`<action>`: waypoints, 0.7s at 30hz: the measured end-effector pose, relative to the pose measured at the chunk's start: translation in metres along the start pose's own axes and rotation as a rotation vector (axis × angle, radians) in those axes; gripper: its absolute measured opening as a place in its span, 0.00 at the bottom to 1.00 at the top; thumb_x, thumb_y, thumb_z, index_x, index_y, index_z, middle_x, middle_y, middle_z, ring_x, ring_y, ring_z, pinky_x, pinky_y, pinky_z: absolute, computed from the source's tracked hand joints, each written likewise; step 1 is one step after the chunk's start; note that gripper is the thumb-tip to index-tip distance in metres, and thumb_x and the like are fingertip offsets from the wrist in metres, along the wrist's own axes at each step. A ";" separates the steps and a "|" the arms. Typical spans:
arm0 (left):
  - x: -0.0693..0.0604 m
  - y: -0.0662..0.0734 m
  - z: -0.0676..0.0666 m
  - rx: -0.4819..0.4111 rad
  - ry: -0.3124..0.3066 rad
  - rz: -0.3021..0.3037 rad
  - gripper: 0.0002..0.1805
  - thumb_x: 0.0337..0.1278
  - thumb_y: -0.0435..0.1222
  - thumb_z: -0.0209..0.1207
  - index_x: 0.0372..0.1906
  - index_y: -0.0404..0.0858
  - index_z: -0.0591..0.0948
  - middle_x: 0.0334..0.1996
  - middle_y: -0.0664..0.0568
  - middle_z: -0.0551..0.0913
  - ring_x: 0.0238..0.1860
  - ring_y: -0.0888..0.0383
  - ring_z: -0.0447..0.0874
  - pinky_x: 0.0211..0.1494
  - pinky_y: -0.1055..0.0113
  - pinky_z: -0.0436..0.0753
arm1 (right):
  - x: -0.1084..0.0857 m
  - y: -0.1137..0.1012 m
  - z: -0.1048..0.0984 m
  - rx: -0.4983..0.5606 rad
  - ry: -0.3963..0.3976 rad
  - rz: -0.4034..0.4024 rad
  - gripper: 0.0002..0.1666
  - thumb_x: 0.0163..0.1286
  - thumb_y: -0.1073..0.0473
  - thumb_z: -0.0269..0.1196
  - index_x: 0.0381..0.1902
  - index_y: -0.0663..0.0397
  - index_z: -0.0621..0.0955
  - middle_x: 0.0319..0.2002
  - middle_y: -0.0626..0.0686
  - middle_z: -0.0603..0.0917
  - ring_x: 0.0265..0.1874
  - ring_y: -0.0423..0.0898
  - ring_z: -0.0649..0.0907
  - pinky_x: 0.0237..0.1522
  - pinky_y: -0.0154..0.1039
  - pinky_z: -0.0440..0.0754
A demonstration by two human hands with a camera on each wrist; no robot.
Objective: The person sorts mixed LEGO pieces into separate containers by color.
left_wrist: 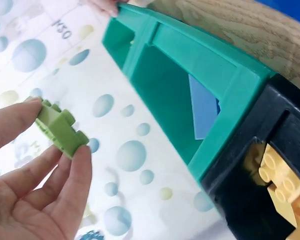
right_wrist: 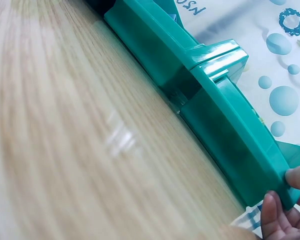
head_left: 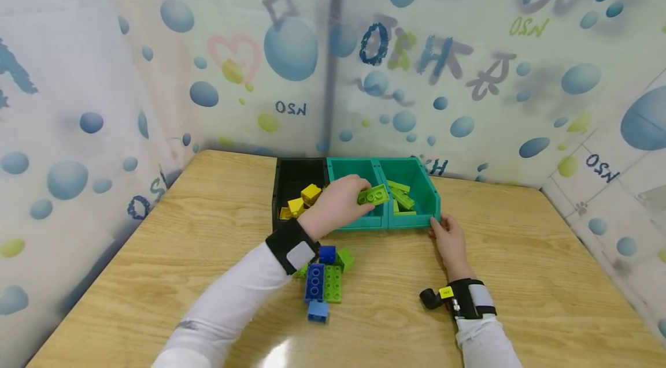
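Left grip (head_left: 337,201) pinched a green brick (head_left: 378,193) pointing rightward lengthwise; right grip (head_left: 451,242) clasped a teal bin (head_left: 413,222); spotted walls (head_left: 322,90) backed the tabletop (head_left: 520,252).

Dotted backdrop (head_left: 333,114) behind and beside wooden table (head_left: 531,252).

Pale, blue-dotted hangings (head_left: 229,4) border a wood-grain table (head_left: 531,258) showing bright glare (head_left: 277,355).

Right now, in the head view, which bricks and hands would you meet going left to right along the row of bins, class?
Yellow bricks, left hand, held green brick, binned green bricks, right hand.
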State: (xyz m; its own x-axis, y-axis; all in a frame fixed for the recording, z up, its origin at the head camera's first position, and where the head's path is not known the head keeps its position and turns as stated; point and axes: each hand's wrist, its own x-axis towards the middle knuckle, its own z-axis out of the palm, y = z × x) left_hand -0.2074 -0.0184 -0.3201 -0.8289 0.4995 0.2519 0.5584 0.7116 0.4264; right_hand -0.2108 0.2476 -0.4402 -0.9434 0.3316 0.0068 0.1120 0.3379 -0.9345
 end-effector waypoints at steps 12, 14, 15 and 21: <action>0.036 0.014 0.019 0.085 -0.033 -0.035 0.22 0.61 0.42 0.60 0.58 0.38 0.76 0.51 0.48 0.80 0.50 0.56 0.79 0.52 0.66 0.79 | 0.003 -0.003 -0.001 -0.029 0.002 0.014 0.24 0.76 0.55 0.47 0.61 0.65 0.67 0.50 0.59 0.71 0.31 0.28 0.74 0.35 0.17 0.73; 0.041 0.016 0.023 0.090 -0.041 -0.043 0.21 0.62 0.41 0.59 0.58 0.38 0.76 0.52 0.48 0.80 0.50 0.55 0.79 0.52 0.66 0.79 | 0.002 -0.002 -0.001 -0.028 0.001 0.017 0.24 0.76 0.55 0.47 0.62 0.65 0.67 0.50 0.59 0.71 0.31 0.28 0.74 0.35 0.17 0.73; 0.044 0.016 0.025 0.094 -0.042 -0.046 0.21 0.62 0.41 0.59 0.57 0.37 0.76 0.51 0.48 0.80 0.50 0.56 0.79 0.52 0.67 0.79 | 0.002 -0.002 -0.001 -0.028 0.000 0.017 0.24 0.76 0.54 0.47 0.62 0.65 0.67 0.50 0.59 0.72 0.31 0.28 0.74 0.35 0.17 0.73; 0.058 0.016 0.038 0.118 -0.046 -0.057 0.18 0.63 0.37 0.57 0.56 0.36 0.76 0.51 0.47 0.80 0.50 0.55 0.79 0.52 0.67 0.79 | 0.002 0.000 -0.001 -0.030 -0.008 0.017 0.24 0.76 0.54 0.47 0.61 0.65 0.67 0.49 0.59 0.72 0.30 0.26 0.73 0.35 0.17 0.73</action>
State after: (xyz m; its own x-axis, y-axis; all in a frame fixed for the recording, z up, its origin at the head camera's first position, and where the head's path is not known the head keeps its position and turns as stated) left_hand -0.2454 0.0407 -0.3320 -0.8586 0.4768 0.1885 0.5126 0.7914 0.3330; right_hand -0.2121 0.2494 -0.4401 -0.9436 0.3308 -0.0116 0.1369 0.3582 -0.9235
